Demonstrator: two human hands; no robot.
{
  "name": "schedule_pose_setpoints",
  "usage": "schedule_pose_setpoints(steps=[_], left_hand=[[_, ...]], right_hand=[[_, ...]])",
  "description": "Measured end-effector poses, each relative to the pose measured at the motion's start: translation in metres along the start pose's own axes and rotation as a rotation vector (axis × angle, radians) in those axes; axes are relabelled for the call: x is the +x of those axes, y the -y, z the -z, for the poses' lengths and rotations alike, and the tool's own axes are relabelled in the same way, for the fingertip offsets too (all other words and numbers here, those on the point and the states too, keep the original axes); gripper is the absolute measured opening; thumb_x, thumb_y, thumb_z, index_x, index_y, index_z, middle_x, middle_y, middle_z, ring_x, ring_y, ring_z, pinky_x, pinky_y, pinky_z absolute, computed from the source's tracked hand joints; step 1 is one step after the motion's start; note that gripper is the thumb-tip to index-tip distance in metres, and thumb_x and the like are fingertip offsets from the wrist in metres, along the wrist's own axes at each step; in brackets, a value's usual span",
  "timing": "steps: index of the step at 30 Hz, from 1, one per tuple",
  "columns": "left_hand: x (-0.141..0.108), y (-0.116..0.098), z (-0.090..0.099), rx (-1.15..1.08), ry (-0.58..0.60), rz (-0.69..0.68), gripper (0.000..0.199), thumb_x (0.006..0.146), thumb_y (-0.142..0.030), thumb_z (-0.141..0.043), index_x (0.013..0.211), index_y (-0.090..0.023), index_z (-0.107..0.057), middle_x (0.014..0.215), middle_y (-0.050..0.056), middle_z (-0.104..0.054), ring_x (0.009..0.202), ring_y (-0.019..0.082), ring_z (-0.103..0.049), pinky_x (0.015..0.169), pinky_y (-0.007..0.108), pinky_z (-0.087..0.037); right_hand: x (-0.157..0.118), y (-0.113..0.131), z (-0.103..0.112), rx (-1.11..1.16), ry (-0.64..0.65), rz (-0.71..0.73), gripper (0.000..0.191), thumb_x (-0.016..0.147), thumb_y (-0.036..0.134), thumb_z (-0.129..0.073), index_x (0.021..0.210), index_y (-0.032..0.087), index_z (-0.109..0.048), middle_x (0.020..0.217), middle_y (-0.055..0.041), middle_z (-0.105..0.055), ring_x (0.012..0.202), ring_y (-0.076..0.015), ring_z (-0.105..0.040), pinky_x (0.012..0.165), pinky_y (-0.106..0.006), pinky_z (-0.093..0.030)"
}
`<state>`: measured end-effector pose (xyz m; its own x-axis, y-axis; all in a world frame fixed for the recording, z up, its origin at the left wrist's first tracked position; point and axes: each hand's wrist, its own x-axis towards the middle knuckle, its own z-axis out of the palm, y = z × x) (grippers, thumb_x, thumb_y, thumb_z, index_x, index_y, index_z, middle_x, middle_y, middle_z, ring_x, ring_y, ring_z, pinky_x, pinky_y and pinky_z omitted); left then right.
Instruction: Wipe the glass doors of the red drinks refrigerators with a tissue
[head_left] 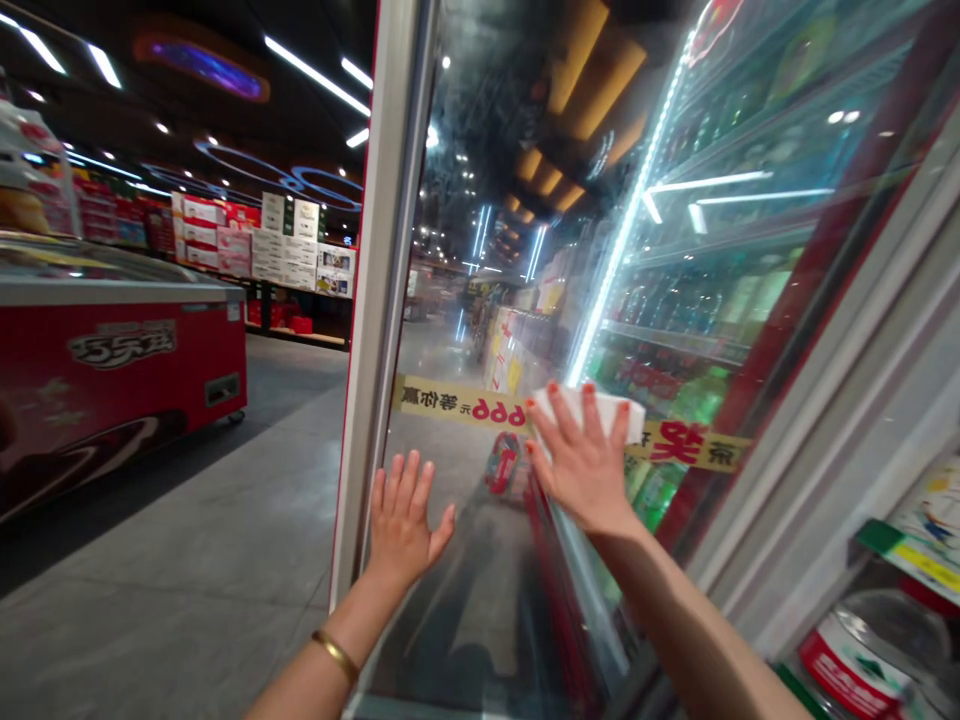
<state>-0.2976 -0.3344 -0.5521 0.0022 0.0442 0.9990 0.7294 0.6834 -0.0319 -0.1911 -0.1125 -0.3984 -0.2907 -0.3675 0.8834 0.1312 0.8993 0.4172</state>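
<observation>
A glass door [465, 500] in a pale metal frame stands before me, crossed by a yellow strip [431, 397] with reversed lettering. Against the glass, a white cloth or pad [634, 420] lies under my right hand [589, 465], whose fingers are spread over it. My left hand [403, 525] is at the door's left side, fingers extended and thumb apart, with nothing in it; a gold bangle [335, 655] circles that wrist. Whether the left palm touches the glass is hard to tell.
At the left stands a red chest freezer [187, 350]. Stacked cartons [285, 255] line a shelf behind it. Lit shelves of bottles [701, 395] show through the glass. Near the lower right are clear containers [862, 650] with red labels, beside the door frame.
</observation>
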Motion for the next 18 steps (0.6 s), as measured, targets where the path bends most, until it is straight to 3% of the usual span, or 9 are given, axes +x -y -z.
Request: schedule_pose_setpoints(steps=[2,4,7,9,10,12,14,16,18], left_hand=[[0.005,-0.005,0.001,-0.029,-0.041,0.053,0.090,0.097,-0.030,-0.071,0.175,-0.023,-0.028,0.175,0.017,-0.044,0.172,0.027,-0.028,0.140,0.052,-0.024],[0.014,-0.010,0.002,-0.049,-0.065,0.097,0.088,0.096,-0.027,-0.072,0.174,-0.026,-0.031,0.174,0.016,-0.046,0.169,0.028,-0.033,0.137,0.051,-0.030],[0.028,-0.014,0.002,-0.069,-0.063,0.091,0.087,0.098,-0.026,-0.070,0.175,-0.028,-0.030,0.175,0.015,-0.044,0.170,0.028,-0.032,0.137,0.052,-0.029],[0.036,-0.012,0.001,-0.068,-0.051,0.087,0.088,0.099,-0.027,-0.068,0.176,-0.029,-0.026,0.179,0.014,-0.039,0.173,0.028,-0.024,0.140,0.056,-0.020],[0.039,-0.010,0.000,-0.060,-0.037,0.092,0.088,0.100,-0.027,-0.067,0.177,-0.028,-0.024,0.180,0.014,-0.035,0.174,0.029,-0.019,0.141,0.058,-0.015],[0.042,-0.006,-0.002,-0.039,0.006,0.087,0.089,0.100,-0.028,-0.066,0.178,-0.026,-0.022,0.183,0.014,-0.030,0.176,0.029,-0.010,0.142,0.060,-0.006],[0.042,-0.004,-0.004,-0.028,0.024,0.069,0.091,0.100,-0.028,-0.067,0.178,-0.025,-0.022,0.184,0.014,-0.026,0.176,0.029,-0.007,0.142,0.059,-0.001],[0.044,-0.009,-0.004,-0.055,0.001,0.085,0.093,0.098,-0.028,-0.068,0.178,-0.025,-0.021,0.185,0.014,-0.023,0.176,0.028,-0.006,0.143,0.059,-0.002],[0.050,-0.020,-0.005,-0.107,-0.016,0.140,0.094,0.098,-0.028,-0.069,0.178,-0.026,-0.019,0.186,0.014,-0.020,0.176,0.029,-0.006,0.142,0.063,-0.004]], right_hand=[[0.026,-0.012,0.004,-0.017,-0.043,-0.237,0.071,0.110,0.038,-0.051,0.177,0.036,-0.028,0.183,-0.0054,-0.032,0.175,-0.0413,-0.006,0.131,-0.089,-0.005],[0.055,0.001,0.002,-0.004,-0.046,-0.279,0.072,0.110,0.040,-0.049,0.178,0.035,-0.025,0.185,-0.0055,-0.028,0.174,-0.0432,-0.004,0.130,-0.090,-0.004],[0.060,0.041,-0.007,0.017,0.012,0.037,0.068,0.110,0.045,-0.052,0.175,0.038,-0.032,0.184,0.0045,-0.030,0.176,-0.0328,0.003,0.138,-0.077,0.006],[0.032,0.049,-0.010,-0.002,0.047,0.228,0.063,0.110,0.048,-0.053,0.171,0.041,-0.040,0.183,0.0115,-0.031,0.176,-0.0262,0.008,0.140,-0.067,0.014],[0.013,0.041,-0.009,-0.016,0.049,0.250,0.062,0.109,0.049,-0.054,0.170,0.042,-0.042,0.182,0.0125,-0.032,0.176,-0.0248,0.009,0.140,-0.065,0.015],[-0.017,0.007,-0.003,-0.052,0.026,0.115,0.063,0.109,0.046,-0.054,0.170,0.040,-0.042,0.183,0.0077,-0.033,0.176,-0.0258,0.009,0.141,-0.067,0.011],[-0.025,-0.036,0.007,-0.092,-0.031,-0.173,0.065,0.111,0.041,-0.048,0.174,0.034,-0.035,0.184,-0.0030,-0.031,0.176,-0.0312,0.006,0.137,-0.079,-0.002],[-0.010,-0.064,0.014,-0.118,-0.092,-0.445,0.067,0.112,0.037,-0.039,0.177,0.028,-0.027,0.185,-0.0118,-0.026,0.175,-0.0390,0.003,0.128,-0.091,-0.012],[0.010,-0.062,0.015,-0.125,-0.112,-0.514,0.068,0.112,0.039,-0.036,0.178,0.027,-0.024,0.186,-0.0126,-0.024,0.175,-0.0430,0.003,0.125,-0.094,-0.013]])
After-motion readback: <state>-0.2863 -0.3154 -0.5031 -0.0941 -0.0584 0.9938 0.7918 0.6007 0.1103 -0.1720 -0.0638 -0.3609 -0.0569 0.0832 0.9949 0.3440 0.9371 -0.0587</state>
